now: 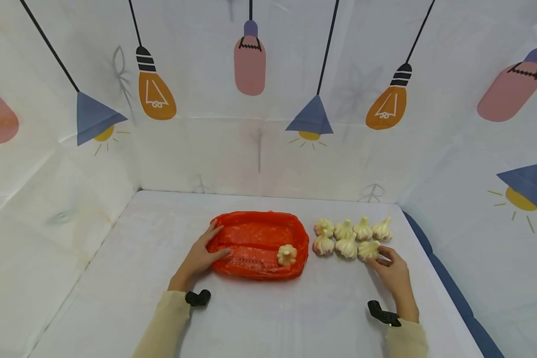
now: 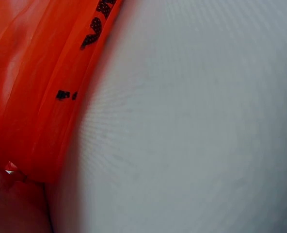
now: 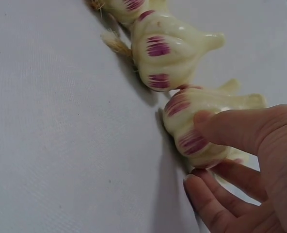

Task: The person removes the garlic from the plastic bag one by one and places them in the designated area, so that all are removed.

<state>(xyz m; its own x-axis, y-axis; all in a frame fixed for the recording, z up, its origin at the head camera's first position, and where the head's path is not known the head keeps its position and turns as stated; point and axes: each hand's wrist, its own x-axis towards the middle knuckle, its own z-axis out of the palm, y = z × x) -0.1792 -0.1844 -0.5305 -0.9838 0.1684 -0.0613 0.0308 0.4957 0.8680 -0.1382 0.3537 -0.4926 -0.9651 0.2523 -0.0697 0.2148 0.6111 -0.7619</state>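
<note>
My left hand (image 1: 201,256) rests on the left rim of a shallow container in red plastic (image 1: 255,231), fingers and thumb spread over the edge. A single garlic bulb (image 1: 287,255) lies in the container's front right part. Between thumb and fingers, my right hand (image 1: 391,268) pinches a garlic bulb (image 3: 192,126) at the right end of the front row; the bulb is cream, glossy and streaked purple. Beside it sits another garlic bulb (image 3: 170,51). In the left wrist view the red plastic (image 2: 41,87) carries black print, and little of the hand shows.
Several more garlic bulbs (image 1: 343,229) stand in two rows right of the container. All of this is on a white-covered table (image 1: 268,318). Behind it hangs a white sheet (image 1: 197,149) printed with lamps, and blue fabric (image 1: 447,283) runs along the right edge.
</note>
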